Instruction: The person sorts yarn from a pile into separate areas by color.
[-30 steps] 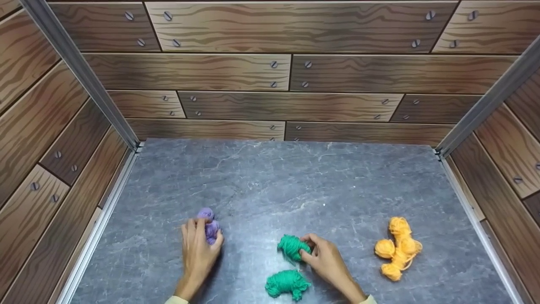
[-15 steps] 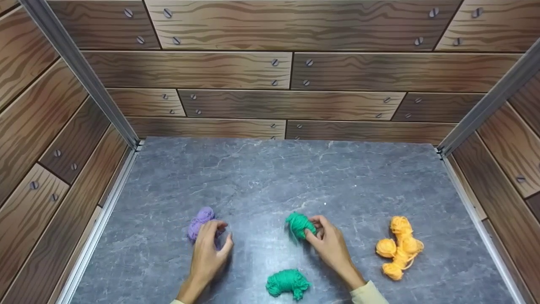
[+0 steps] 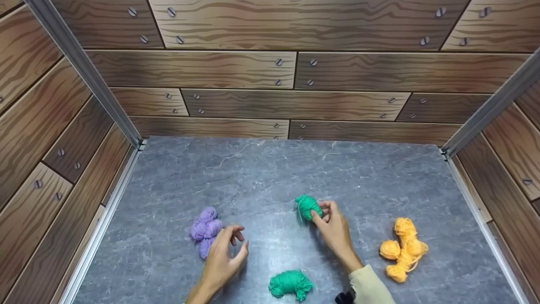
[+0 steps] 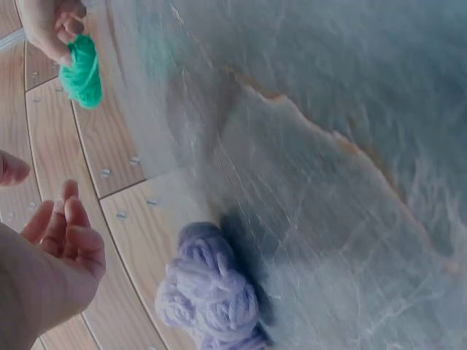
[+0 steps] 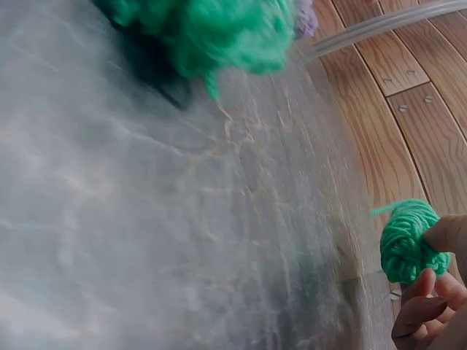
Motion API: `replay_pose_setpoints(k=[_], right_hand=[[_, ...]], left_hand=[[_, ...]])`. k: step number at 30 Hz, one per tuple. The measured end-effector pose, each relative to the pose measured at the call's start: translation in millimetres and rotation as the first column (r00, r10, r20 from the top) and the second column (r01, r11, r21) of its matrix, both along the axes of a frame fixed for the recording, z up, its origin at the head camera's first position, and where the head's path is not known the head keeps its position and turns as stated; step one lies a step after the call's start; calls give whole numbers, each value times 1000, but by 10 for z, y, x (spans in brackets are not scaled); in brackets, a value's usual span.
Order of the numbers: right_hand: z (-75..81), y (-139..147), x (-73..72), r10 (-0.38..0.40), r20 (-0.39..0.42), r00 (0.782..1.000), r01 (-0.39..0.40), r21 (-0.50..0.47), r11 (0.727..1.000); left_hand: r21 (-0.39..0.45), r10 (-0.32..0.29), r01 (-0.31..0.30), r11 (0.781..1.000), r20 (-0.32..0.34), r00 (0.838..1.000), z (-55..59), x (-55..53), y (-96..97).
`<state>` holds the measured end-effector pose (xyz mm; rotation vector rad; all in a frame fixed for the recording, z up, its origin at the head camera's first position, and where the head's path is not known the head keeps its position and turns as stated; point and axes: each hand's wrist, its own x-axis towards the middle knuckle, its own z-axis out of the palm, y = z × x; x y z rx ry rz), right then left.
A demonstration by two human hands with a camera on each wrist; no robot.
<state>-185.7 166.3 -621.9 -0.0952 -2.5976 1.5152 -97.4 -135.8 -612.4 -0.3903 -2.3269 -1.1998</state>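
My right hand (image 3: pixel 335 230) pinches a small green yarn skein (image 3: pixel 308 207) between thumb and fingers; the right wrist view shows this skein (image 5: pixel 410 242) raised, with a loose strand sticking out. Just right of the purple yarn bundle (image 3: pixel 206 230), my left hand (image 3: pixel 225 255) hovers with loosely bent fingers and nothing in them. The left wrist view shows that hand (image 4: pixel 58 255) apart from the purple yarn (image 4: pixel 208 292). A second green skein (image 3: pixel 290 284) lies at the front middle of the table, between the two forearms.
An orange yarn bundle (image 3: pixel 403 250) lies on the right of the grey marbled table (image 3: pixel 270 169). Wood-plank-patterned walls (image 3: pixel 236 69) with metal corner rails (image 3: pixel 485 112) enclose the back and both sides.
My right hand has lifted the green skein away from the other one, moving it forward and slightly right. The left hand has let go of the purple yarn and drawn back to the right.
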Motion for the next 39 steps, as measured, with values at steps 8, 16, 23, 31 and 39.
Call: replay_pose_setpoints(k=[8, 16, 23, 31, 39], right_hand=[[20, 27, -211, -41, 5, 999, 41, 9, 999], [-55, 42, -340, -100, 34, 994, 99, 39, 994], [-80, 54, -462, -140, 38, 989, 138, 56, 989], [-74, 65, -520, -153, 68, 986, 146, 92, 985], [-116, 51, -552, -143, 87, 986, 134, 107, 985]], left_hand=[[53, -187, 184, 982, 50, 981, -40, 96, 102], [64, -342, 336, 940, 158, 926, -117, 211, 193], [127, -451, 434, 892, 315, 835, -142, 243, 280], [139, -485, 482, 865, 476, 734, -145, 264, 328], [128, -463, 490, 863, 589, 662, -146, 283, 363]])
